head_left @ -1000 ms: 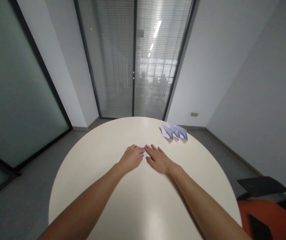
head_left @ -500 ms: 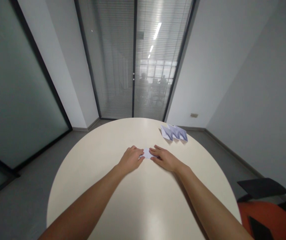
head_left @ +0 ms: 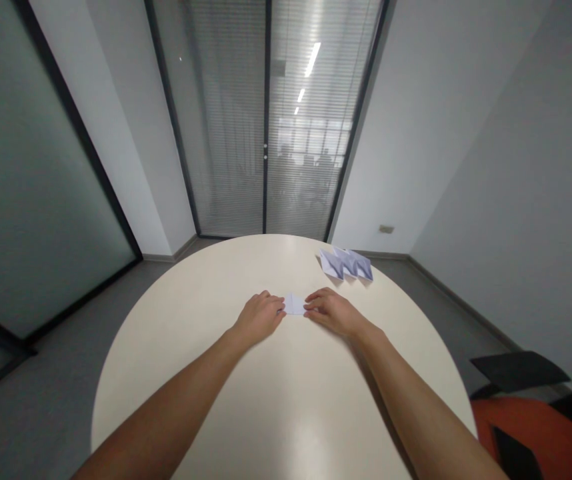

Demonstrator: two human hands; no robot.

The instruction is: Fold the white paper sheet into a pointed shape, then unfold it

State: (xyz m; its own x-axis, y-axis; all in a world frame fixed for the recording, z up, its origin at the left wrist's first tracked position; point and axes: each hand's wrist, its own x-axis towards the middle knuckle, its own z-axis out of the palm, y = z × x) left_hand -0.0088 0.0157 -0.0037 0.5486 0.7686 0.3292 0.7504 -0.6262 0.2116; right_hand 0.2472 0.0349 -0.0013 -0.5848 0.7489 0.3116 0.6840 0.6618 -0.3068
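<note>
A small folded piece of white paper [head_left: 294, 305] lies on the round cream table [head_left: 206, 280], with a crease line visible near its middle. My left hand [head_left: 262, 316] rests at its left end, fingers and thumb closed on that edge. At the opposite end my right hand [head_left: 333, 312] pinches the right edge between fingers and thumb. The outer ends of the paper are hidden under my fingers.
Several folded paper pieces [head_left: 346, 264] stand in an overlapping row near the table's far right edge. An orange and black chair [head_left: 531, 427] is at the lower right. Beyond the table is a glass partition with blinds [head_left: 231, 147].
My right hand has shifted slightly right and its fingers have drawn from lying flat into a pinch. More of the paper's middle shows between my hands.
</note>
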